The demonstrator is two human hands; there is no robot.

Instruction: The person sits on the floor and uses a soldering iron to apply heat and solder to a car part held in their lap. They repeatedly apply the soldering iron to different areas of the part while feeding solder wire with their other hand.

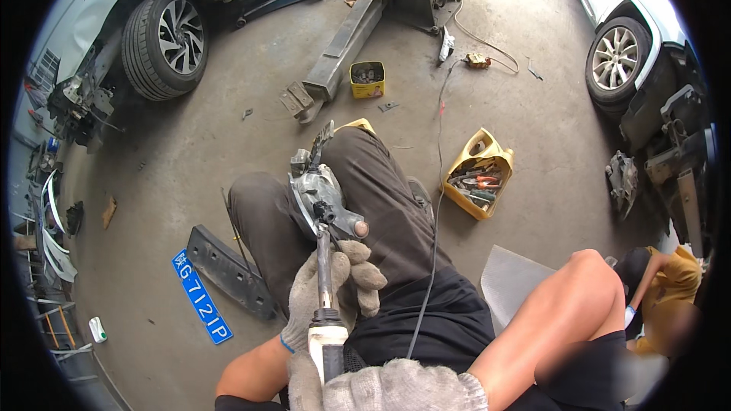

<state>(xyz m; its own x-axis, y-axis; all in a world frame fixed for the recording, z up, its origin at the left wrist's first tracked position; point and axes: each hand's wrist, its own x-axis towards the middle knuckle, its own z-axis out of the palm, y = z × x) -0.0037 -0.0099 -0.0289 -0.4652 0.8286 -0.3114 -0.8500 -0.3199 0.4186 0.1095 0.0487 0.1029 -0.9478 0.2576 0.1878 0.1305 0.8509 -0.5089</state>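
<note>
Person seated on the concrete floor (pixel 228 129), grey plastic car part (pixel 320 194) propped on the knee — braced for work. Gloved left hand (pixel 331 285) closed around the part's lower end, steadying it. Gloved right hand (pixel 396 388) wrapped shut on the soldering iron (pixel 326 312), tip touching the part. Cut-open yellow jug (pixel 478 175) of tools sits near — within reach.

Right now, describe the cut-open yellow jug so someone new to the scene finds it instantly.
Start at the white car on the right with the silver alloy wheel. On the bare concrete floor below and left of that wheel, just right of the seated person's knee, lies the yellow jug. Unlike the small square yellow tin farther away, its side is cut out and hand tools fill it.
</note>
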